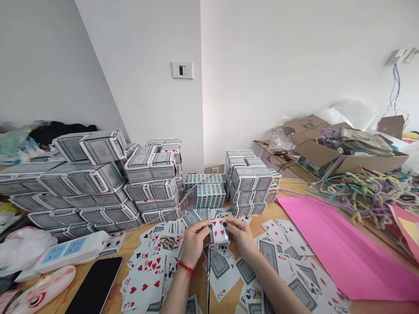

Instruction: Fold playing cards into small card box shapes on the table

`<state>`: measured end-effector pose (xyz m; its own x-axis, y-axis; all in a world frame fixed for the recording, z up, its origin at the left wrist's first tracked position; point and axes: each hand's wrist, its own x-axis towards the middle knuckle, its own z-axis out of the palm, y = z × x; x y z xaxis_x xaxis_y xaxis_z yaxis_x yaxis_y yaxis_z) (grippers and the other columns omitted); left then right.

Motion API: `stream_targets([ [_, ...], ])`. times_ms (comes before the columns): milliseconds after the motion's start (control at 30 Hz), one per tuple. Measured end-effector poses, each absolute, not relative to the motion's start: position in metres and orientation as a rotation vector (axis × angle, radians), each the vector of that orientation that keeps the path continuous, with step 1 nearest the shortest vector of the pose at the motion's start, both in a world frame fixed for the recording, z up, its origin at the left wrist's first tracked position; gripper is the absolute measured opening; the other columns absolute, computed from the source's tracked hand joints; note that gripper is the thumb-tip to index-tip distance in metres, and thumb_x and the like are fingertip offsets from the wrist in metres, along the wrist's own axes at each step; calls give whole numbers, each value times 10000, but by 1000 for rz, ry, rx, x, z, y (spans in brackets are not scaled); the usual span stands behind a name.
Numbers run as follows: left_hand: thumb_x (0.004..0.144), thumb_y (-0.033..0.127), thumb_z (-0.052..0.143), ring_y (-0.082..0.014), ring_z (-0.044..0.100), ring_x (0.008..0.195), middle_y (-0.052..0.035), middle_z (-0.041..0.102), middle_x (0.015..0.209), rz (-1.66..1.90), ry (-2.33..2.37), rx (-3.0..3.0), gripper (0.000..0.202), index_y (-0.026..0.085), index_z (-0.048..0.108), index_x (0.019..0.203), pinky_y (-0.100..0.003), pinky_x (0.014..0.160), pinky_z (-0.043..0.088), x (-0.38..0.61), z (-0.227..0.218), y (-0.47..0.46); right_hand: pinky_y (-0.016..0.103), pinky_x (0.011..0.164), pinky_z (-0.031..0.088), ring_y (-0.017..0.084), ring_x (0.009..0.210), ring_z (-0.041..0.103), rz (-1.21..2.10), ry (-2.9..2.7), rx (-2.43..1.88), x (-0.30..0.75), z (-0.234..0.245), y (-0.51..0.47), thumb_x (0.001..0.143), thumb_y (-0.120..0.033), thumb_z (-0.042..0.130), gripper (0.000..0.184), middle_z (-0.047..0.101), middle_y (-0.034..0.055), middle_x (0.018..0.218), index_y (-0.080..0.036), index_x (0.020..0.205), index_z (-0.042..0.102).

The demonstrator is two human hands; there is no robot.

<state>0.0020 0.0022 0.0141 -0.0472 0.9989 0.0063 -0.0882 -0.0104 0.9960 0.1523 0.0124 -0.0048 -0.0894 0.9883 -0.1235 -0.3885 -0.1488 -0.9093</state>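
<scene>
bare left hand, bare right hand: pinching opposite upper edges | white playing card with red hearts: between both, neither hand clearly nearer; long axis unclear

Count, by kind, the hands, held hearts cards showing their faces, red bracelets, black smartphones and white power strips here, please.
Left hand and right hand: 2
Held hearts card: 1
Red bracelet: 1
Black smartphone: 1
White power strip: 1
Total: 6
</scene>
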Motion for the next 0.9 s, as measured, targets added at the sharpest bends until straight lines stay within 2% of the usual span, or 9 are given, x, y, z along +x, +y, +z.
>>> stream_targets([
  [267, 631, 208, 566, -180, 601, 699, -30, 688, 720, 1283, 1195, 1151, 178, 161, 700, 738, -255, 637, 462, 2, 14, 1, 230, 450, 329, 117, 465, 459, 1564, -843, -974, 152, -2, 13, 567, -243, 651, 128, 576, -7, 558, -186, 682, 658],
  [400, 614, 187, 537, -170, 579, 656, -18, 659, 657, 1292, 1264, 1254, 134, 165, 669, 619, -242, 608, 442, 3, 15, 0, 231, 437, 323, 118, 458, 451, 1545, -865, -1012, 152, -4, 13, 568, -247, 650, 99, 574, -3, 561, -190, 649, 650],
  [567, 651, 188, 507, -175, 569, 712, -21, 636, 680, 1356, 1307, 1405, 146, 179, 648, 611, -252, 672, 431, 4, 14, -1, 242, 472, 372, 121, 481, 475, 1519, -902, -981, 152, -7, 13, 596, -270, 641, 112, 577, -5, 579, -201, 683, 657],
  [733, 686, 191, 497, -176, 577, 729, -29, 638, 722, 1399, 1292, 1538, 155, 200, 648, 654, -266, 693, 439, 4, 10, 0, 291, 592, 430, 178, 633, 545, 1496, -989, -918, 153, -4, 14, 653, -381, 609, 233, 624, 52, 700, -182, 750, 681],
  [900, 702, 162, 473, -186, 591, 800, -31, 656, 767, 1468, 1319, 1607, 202, 222, 642, 610, -289, 754, 437, 2, 4, 1, 281, 623, 428, 154, 627, 537, 1450, -1179, -975, 151, -3, 14, 641, -407, 644, 268, 629, 27, 706, -199, 805, 683],
])
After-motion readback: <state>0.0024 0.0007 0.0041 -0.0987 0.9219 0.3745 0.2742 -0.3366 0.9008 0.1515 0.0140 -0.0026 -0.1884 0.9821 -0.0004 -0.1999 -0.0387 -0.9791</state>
